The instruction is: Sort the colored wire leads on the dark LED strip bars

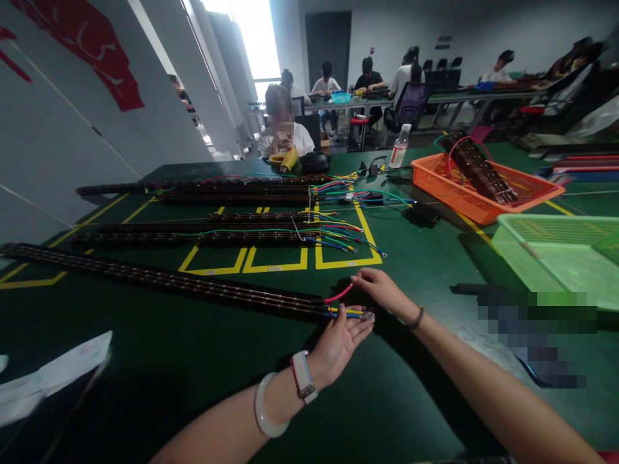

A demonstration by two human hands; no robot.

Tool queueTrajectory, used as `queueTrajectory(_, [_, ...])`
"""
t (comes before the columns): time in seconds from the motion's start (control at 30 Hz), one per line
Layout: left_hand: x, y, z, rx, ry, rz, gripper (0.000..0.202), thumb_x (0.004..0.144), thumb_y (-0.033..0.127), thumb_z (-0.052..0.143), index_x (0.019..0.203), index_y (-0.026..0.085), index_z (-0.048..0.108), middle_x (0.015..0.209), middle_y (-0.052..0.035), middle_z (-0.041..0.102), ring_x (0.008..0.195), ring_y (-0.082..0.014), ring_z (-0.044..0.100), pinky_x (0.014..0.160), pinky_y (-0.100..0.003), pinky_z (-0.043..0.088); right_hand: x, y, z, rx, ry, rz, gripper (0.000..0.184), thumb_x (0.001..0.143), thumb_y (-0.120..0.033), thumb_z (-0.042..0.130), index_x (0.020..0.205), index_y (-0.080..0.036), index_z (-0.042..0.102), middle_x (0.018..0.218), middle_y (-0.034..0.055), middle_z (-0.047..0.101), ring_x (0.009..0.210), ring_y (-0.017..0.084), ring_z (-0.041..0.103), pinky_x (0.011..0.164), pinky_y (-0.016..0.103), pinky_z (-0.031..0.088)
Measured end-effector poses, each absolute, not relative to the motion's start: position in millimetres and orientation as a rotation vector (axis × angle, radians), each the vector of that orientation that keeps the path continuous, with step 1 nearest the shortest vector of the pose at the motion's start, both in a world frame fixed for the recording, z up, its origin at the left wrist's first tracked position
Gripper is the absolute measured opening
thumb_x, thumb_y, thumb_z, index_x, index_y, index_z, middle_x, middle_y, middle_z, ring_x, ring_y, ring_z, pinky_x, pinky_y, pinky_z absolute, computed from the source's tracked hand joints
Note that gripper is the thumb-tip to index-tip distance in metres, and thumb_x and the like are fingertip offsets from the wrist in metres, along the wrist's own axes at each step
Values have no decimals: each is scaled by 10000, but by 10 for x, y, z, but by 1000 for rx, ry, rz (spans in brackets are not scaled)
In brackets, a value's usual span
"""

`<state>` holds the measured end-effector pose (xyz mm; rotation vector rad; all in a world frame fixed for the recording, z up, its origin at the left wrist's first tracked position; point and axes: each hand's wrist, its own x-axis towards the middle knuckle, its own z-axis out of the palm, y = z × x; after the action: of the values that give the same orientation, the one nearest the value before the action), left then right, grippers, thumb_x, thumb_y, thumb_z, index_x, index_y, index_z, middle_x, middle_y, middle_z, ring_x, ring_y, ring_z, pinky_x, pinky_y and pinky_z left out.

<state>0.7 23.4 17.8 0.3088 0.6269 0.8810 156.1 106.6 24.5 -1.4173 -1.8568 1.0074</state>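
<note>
A long dark wire bundle (193,281) lies slantwise across the green table, and short coloured leads come out of its right end. My left hand (338,348), palm up, has its thumb over the yellow and blue leads (345,314), which lie along its fingers with metal lugs near the fingertips. Just above it, my right hand (384,293) pinches the tip of the red lead (338,294), which bends up away from the others. The pinched end is hidden by the fingers.
More dark bundles (242,238) with coloured leads lie behind, over yellow tape outlines. To the right stand an orange basket (464,198) holding a bundle, a green basket (527,258) and a bottle (400,148). A person (285,129) sits across the table; others work farther back.
</note>
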Motion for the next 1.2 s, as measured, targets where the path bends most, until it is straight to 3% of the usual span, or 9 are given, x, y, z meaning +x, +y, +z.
queueTrajectory(0.27, [3, 259, 164, 290, 613, 871, 359, 883, 412, 463, 967, 88, 589, 1056, -161, 654, 1046, -230, 601, 1031, -416, 362, 1316, 1595, 193, -1394, -1962, 1003, 335, 826, -468, 477, 656, -179, 472, 598, -33, 447, 557, 107, 385, 515, 239, 283])
queueTrajectory(0.5, [-7, 275, 135, 297, 551, 846, 436, 892, 435, 428, 1091, 76, 574, 1162, -174, 609, 1064, -229, 591, 1044, -403, 343, 1388, 1520, 139, -1387, -1927, 1148, 375, 823, -526, 466, 683, -178, 477, 590, -41, 442, 524, 95, 366, 492, 232, 284])
queueTrajectory(0.8, [-7, 290, 131, 284, 577, 813, 457, 889, 453, 421, 1108, 79, 567, 1177, -190, 597, 1128, -239, 551, 1051, -405, 332, 1716, 977, 246, -1510, -1975, 1038, 401, 883, -517, 398, 791, -164, 566, 765, 28, 608, 652, 138, 513, 596, 253, 378])
queueTrajectory(1.07, [-17, 282, 161, 359, 600, 801, 470, 898, 471, 385, 1122, 100, 564, 1177, -168, 592, 1119, -234, 547, 1029, -417, 338, 1744, 576, 395, -1507, -2171, 1084, 430, 872, -527, 422, 702, -161, 569, 684, 15, 579, 610, 119, 490, 551, 232, 347])
queueTrajectory(1.2, [-1, 277, 130, 408, 628, 785, 516, 873, 529, 388, 1095, 98, 567, 1020, -168, 650, 1005, -254, 605, 962, -463, 380, 1705, 567, 372, -1569, -2180, 1162, 450, 877, -505, 403, 649, -157, 577, 583, 1, 545, 513, 102, 435, 492, 236, 306])
